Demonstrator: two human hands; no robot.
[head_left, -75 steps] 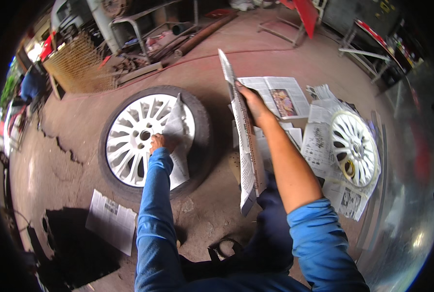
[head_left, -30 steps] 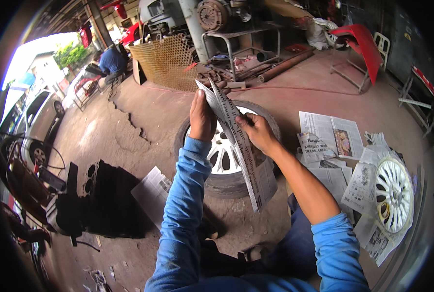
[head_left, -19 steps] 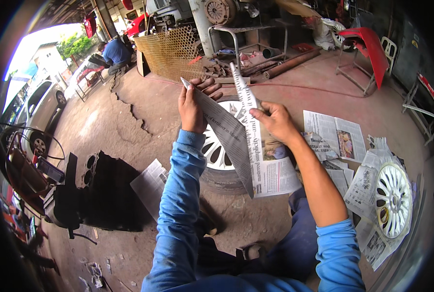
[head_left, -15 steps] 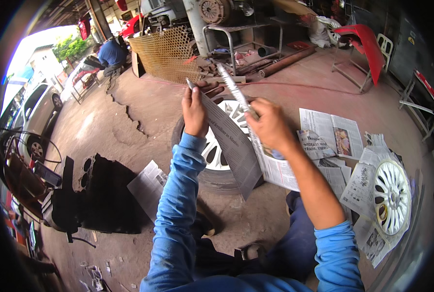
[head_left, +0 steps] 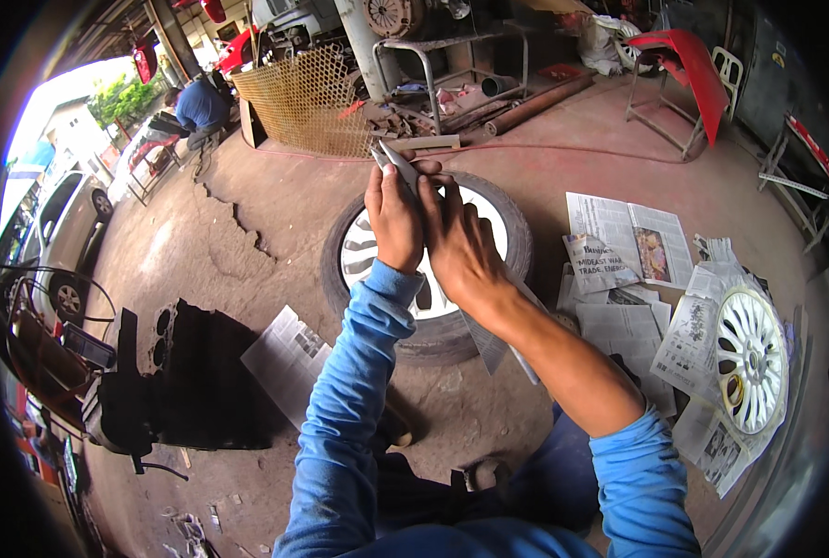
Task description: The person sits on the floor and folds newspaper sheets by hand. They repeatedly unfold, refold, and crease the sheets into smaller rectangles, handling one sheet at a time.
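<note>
In front of me, my left hand [head_left: 398, 221] and my right hand [head_left: 459, 244] are brought together with a folded newspaper sheet [head_left: 399, 166] between them. The left hand's thumb and fingers grip its upper edge. My right hand presses flat-backed against the paper, its fingers curling at the fold. The sheet's lower corner shows beneath my right forearm; the rest is hidden by hands and arm. Below the hands a black tire [head_left: 521, 221] with a white spoked rim [head_left: 357, 244] lies on the floor, partly covered by my hands.
At right, newspaper sheets [head_left: 624, 321] lie on the floor beside another white rim [head_left: 749, 358]. A black panel-like part [head_left: 214, 381] and a newspaper sheet [head_left: 284, 358] lie left. Farther off are a metal stand [head_left: 424, 70], a red car panel [head_left: 680, 70] and a crouching person [head_left: 200, 104].
My right hand has come down and left to meet the left hand. The newspaper, spread between the hands before, is now folded together, and more of the tire shows.
</note>
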